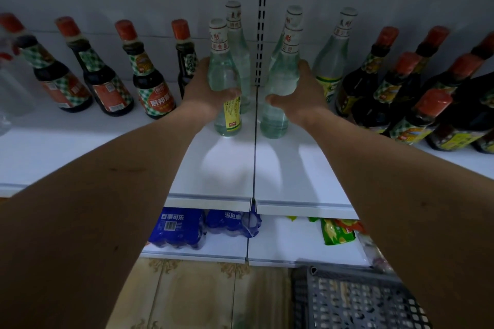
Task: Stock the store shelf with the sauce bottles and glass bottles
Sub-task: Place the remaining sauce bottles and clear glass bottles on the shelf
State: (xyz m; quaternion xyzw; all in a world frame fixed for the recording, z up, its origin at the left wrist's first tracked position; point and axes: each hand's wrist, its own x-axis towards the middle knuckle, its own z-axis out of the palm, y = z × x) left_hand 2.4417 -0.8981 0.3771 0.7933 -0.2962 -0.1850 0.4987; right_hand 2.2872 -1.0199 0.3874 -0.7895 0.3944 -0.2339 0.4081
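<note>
My left hand (204,89) grips a clear glass bottle (224,72) with a white cap and yellow label; it stands on the white shelf (213,163) left of the centre seam. My right hand (302,93) grips a second clear glass bottle (282,75) standing just right of the seam. Behind each one stands another clear bottle (238,35) (291,19), and a further one (334,61) is to the right. Dark sauce bottles with red caps line the back left (149,83) and crowd the right (427,115).
A slotted upright (263,8) runs up the back wall at the seam. The lower shelf holds blue drink packs (176,227) and green snack bags (338,230). A grey plastic crate (352,299) sits on the tiled floor at the bottom right.
</note>
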